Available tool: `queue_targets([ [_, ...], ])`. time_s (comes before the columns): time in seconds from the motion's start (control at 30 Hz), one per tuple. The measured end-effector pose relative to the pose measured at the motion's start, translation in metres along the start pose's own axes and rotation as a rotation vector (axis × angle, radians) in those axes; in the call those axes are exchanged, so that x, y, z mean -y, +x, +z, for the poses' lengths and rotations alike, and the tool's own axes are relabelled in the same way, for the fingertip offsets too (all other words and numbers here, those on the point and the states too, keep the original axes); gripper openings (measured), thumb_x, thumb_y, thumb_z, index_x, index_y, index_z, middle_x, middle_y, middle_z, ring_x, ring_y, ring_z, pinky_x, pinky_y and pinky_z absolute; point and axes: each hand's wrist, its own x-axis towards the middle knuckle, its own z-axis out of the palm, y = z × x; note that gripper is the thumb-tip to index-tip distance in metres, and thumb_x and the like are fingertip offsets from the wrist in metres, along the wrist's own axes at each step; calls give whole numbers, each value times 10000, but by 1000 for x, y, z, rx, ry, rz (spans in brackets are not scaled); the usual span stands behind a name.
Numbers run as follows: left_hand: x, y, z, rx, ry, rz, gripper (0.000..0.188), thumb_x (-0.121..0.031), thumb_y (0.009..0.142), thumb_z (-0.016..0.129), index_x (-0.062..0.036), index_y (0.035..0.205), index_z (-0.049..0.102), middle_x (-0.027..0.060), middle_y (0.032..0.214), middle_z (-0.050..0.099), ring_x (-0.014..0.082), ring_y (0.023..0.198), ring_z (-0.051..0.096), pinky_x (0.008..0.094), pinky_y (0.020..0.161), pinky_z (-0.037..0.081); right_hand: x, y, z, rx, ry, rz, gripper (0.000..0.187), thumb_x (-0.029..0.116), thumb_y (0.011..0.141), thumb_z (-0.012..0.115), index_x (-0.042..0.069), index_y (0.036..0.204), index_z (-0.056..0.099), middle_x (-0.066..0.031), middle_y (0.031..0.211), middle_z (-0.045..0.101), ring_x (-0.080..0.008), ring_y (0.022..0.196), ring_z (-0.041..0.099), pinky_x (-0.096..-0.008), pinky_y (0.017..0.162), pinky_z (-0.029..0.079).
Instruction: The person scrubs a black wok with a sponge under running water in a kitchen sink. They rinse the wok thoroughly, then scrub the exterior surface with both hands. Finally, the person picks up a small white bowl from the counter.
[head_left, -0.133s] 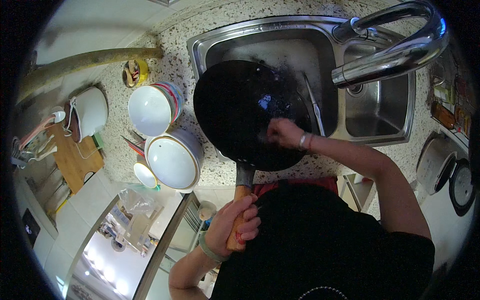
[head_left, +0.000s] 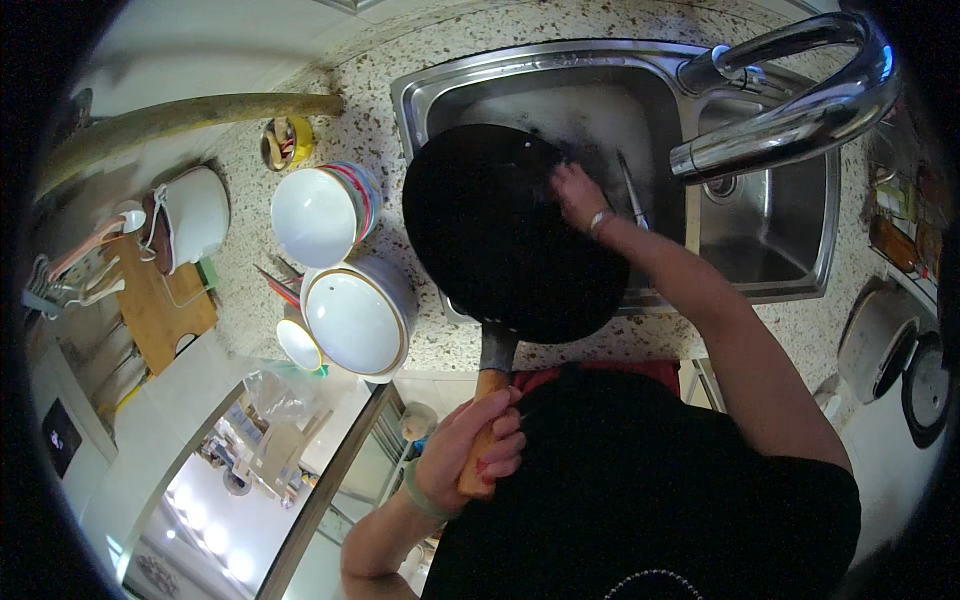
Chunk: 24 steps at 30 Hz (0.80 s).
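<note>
A large black wok (head_left: pixel 490 230) spans the left sink basin and its front edge, its handle pointing toward me. My left hand (head_left: pixel 478 440) is wrapped round the wooden end of the wok handle (head_left: pixel 478 480). Near the wok's right side, my right hand (head_left: pixel 578 198) presses against the black surface with its fingers curled. Whatever those fingers hold, if anything, is hidden and blurred. Beyond this hand, a slim metal utensil (head_left: pixel 630 190) lies in the left basin, partly covered by my right forearm.
Sudsy water sits in the left basin of the steel sink (head_left: pixel 560 55). A curved chrome faucet (head_left: pixel 800 110) overhangs the right basin. Left of the wok stand stacked bowls (head_left: pixel 315 215), a white lidded pot (head_left: pixel 352 320) and a yellow container (head_left: pixel 290 142). A wooden board (head_left: pixel 160 310) leans farther left.
My right hand has moved up and slightly right across the wok, toward its far right edge. My left hand keeps its grip on the handle. The whole view has shifted slightly.
</note>
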Motion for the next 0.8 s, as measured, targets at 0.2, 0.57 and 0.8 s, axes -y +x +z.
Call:
queue_targets([
  [0.2,-14,-6,12,-71,102,83,191,-200,945,501,-65,1075,464,3,705,437,65,464,345,194,373,301,50,-18,11,49,342,80,157,96,723,678,39,862,631,-163,932,579,-364,912,550,-431,787,471],
  [0.57,-16,-8,0,-26,129,72,202,-205,945,507,-61,1080,464,4,702,437,60,467,347,186,371,297,-3,53,-26,-138,-21,28,228,-27,688,577,6,914,585,-166,1015,532,-341,977,503,-411,827,495],
  [0.8,-21,-5,-9,-2,85,70,194,-201,947,502,-66,1079,462,5,700,433,57,463,339,182,369,290,82,-59,-36,202,588,23,102,87,715,681,46,784,617,-141,900,562,-340,889,535,-423,802,440],
])
